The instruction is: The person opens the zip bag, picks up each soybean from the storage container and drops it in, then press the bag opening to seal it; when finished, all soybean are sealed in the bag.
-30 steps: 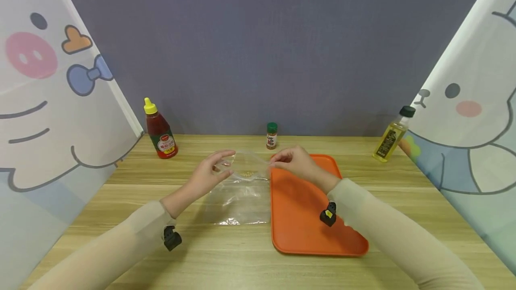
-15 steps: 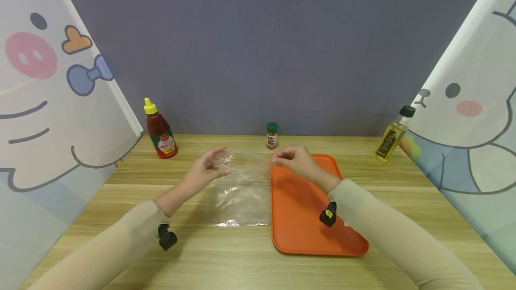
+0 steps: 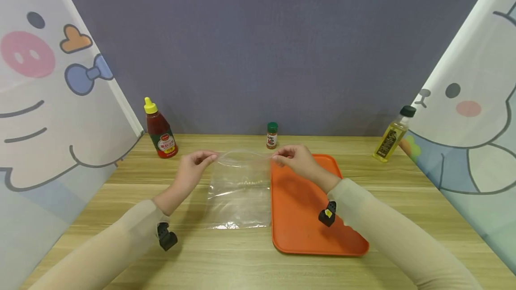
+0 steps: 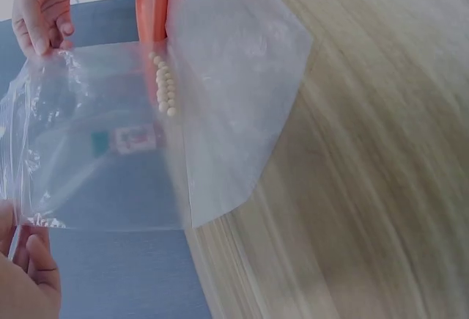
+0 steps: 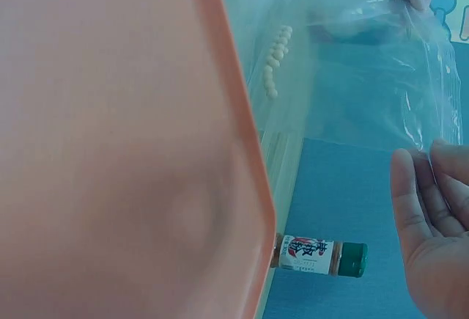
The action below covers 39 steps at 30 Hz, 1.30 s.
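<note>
A clear plastic bag (image 3: 239, 207) hangs by its top corners between both hands, its lower part lying on the table. Inside it, several small round cream-coloured beads or beans (image 4: 165, 88) sit in a row along a fold. My left hand (image 3: 191, 171) pinches the bag's upper left corner between thumb and fingers. At the upper right corner, my right hand (image 3: 297, 161) does the same, held over the orange tray (image 3: 308, 234). In the right wrist view, the right hand (image 5: 436, 216) has thumb and fingertips on the bag's edge. The top edges bow slightly apart in the head view.
A red sauce bottle (image 3: 160, 133) with a yellow nozzle stands at the back left. Behind the bag is a small green-capped spice jar (image 3: 272, 136). A bottle of yellow oil (image 3: 391, 138) stands at the back right. A grey partition (image 3: 258, 57) closes off the rear.
My left hand's spread fingers have drawn out of the bag's mouth, moved left and now pinch its corner. The mouth has gone from wide to narrow. My right hand has barely moved.
</note>
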Available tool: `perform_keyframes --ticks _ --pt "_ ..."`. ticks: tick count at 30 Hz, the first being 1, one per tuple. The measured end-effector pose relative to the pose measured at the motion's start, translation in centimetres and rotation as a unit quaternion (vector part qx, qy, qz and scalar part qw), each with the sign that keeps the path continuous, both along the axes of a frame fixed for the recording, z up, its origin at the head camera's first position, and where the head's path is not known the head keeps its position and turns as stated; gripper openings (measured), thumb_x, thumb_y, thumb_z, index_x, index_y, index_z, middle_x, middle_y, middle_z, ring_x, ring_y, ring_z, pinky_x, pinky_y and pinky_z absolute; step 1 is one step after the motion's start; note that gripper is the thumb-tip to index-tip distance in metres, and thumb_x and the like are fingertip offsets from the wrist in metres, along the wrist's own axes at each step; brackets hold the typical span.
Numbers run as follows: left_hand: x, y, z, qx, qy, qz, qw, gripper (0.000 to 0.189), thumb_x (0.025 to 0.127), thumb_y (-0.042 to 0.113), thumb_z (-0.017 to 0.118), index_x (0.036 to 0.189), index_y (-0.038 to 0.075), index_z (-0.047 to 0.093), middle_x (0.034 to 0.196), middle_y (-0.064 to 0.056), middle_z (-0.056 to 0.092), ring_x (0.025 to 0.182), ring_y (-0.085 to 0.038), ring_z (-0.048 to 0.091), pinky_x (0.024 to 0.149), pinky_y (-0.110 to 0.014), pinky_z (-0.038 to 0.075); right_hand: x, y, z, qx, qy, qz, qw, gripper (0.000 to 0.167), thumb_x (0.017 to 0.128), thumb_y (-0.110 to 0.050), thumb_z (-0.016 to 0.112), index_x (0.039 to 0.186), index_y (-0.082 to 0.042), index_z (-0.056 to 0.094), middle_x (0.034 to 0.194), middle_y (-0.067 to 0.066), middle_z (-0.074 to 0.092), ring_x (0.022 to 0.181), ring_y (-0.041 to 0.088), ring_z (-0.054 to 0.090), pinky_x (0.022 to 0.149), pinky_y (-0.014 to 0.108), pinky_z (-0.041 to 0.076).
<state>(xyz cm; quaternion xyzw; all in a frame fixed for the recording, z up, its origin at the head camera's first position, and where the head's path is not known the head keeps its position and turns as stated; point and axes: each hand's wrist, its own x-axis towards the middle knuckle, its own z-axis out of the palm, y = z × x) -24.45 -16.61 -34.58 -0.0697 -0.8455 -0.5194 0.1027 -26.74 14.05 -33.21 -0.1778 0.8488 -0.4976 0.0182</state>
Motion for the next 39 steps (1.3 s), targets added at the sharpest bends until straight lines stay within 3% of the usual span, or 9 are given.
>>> perform_keyframes --ticks 6,13,19,25,31,39 --pt "0.0 0.1 0.4 -0.002 0.012 0.032 0.9994 0.022 0.091 0.02 0.067 0.103 0.002 0.074 0.098 -0.016 0.073 0.069 -0.005 0.06 0.06 -0.017 0.05 0.2 -0.4 0.4 -0.01 -0.008 -0.007 0.9999 0.019 0.09 -0.014 0.068 0.101 0.002 0.071 0.095 0.025 0.069 0.088 0.042 0.065 0.067 0.03 0.056" --pt "0.2 0.0 0.7 -0.003 0.004 0.047 0.9989 0.025 0.091 0.022 0.067 0.102 0.001 0.073 0.097 -0.016 0.074 0.075 -0.003 0.065 0.058 -0.015 0.048 0.3 -0.8 0.7 -0.046 -0.014 0.008 0.9988 0.014 0.091 -0.01 0.066 0.097 0.002 0.07 0.09 0.026 0.069 0.08 0.036 0.068 0.067 0.03 0.059" --pt "0.1 0.0 0.7 0.042 0.01 0.032 0.9985 0.023 0.093 0.016 0.064 0.103 -0.003 0.071 0.1 -0.021 0.072 0.073 0.004 0.065 0.072 -0.014 0.055 0.1 -1.0 0.7 -0.071 -0.012 0.017 0.9972 0.017 0.091 -0.006 0.065 0.099 0.008 0.068 0.088 0.023 0.071 0.078 0.029 0.071 0.068 0.029 0.06" --pt "0.1 -0.1 0.6 0.096 0.031 0.0 0.9949 0.022 0.095 0.008 0.06 0.104 -0.01 0.068 0.1 -0.031 0.069 0.067 -0.001 0.067 0.069 -0.023 0.059 -0.1 -1.0 0.6 -0.071 -0.014 0.013 0.9973 0.019 0.091 -0.006 0.065 0.101 0.01 0.066 0.089 0.024 0.071 0.08 0.033 0.07 0.068 0.029 0.06" --pt "0.1 -0.2 0.5 0.103 0.042 -0.009 0.9938 0.023 0.094 0.008 0.061 0.106 -0.011 0.067 0.099 -0.032 0.068 0.066 -0.002 0.067 0.067 -0.022 0.059 0.0 -1.3 0.7 -0.075 -0.022 0.005 0.9969 0.018 0.092 -0.007 0.065 0.101 0.008 0.067 0.087 0.023 0.071 0.083 0.04 0.069 0.068 0.03 0.06" --pt "-0.1 -0.7 0.3 0.086 0.01 -0.003 0.9962 0.026 0.092 0.014 0.065 0.103 -0.009 0.068 0.1 -0.026 0.071 0.072 -0.003 0.069 0.074 -0.026 0.06 -0.1 -1.3 1.0 -0.069 -0.009 -0.009 0.9975 0.016 0.091 -0.011 0.066 0.099 0.002 0.07 0.085 0.023 0.07 0.08 0.041 0.067 0.066 0.03 0.059"
